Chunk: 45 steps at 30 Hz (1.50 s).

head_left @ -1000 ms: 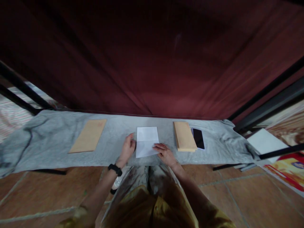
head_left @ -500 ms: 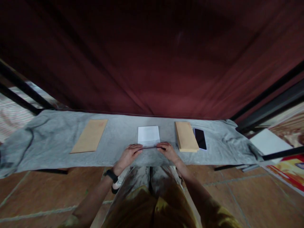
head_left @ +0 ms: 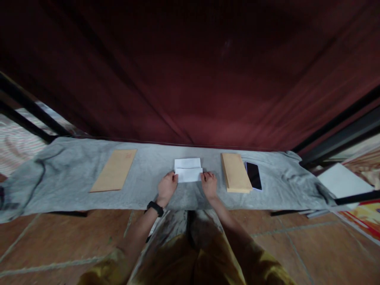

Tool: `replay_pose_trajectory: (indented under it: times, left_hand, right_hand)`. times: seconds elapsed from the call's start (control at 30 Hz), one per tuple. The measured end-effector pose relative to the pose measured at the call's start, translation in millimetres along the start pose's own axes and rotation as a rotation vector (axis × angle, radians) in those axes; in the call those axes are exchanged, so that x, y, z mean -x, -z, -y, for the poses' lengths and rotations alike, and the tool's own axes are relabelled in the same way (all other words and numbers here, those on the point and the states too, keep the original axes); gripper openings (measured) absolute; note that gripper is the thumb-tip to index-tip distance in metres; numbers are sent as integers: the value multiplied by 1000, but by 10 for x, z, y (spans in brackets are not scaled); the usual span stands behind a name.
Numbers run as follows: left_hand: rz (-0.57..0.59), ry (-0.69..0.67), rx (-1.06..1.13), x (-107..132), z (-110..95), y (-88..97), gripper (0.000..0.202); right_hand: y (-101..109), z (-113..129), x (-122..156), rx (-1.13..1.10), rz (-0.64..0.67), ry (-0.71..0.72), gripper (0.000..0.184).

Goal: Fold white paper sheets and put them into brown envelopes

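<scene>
A white sheet of paper (head_left: 188,169) lies in the middle of a grey cloth (head_left: 65,186), its near part folded up over the far part. My left hand (head_left: 167,187) pinches the fold's left end and my right hand (head_left: 209,184) pinches its right end, fingers curled on the paper. A black band sits on my left wrist.
A single brown envelope (head_left: 114,175) lies to the left on the cloth. A stack of brown envelopes (head_left: 235,178) lies to the right, with a black phone (head_left: 254,175) beside it. A dark red curtain hangs behind. White paper (head_left: 341,181) and metal bars are at far right.
Both hands took the sheet's near edge, lifted it and carried it away from me, folding the paper over itself. The hands now sit farther up the cloth.
</scene>
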<state>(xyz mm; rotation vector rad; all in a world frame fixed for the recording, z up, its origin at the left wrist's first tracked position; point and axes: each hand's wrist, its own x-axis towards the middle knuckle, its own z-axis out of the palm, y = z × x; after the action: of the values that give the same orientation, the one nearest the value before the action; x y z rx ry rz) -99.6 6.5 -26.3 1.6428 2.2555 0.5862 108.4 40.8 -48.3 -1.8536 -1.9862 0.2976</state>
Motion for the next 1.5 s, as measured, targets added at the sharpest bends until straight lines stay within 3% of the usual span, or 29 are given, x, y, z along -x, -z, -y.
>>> replay_pose_trajectory:
  times: [0.23,0.4,0.9,1.5]
  left_hand:
    - [23,72,-260,25,-227,77,36]
    - [7,63,-332,-54,-265,77,38]
    - [4,54,-332,-228,-300,90,40]
    - [-2,66,-344,-387,-304,69,43]
  right_hand:
    - [7,110,-85,88,-88,-33,35]
    - [15,134,-218,152,2,-40,38]
    - [-3,144,-461,219,84,-75,40]
    - [-32,181,-601,254,36,-46,44]
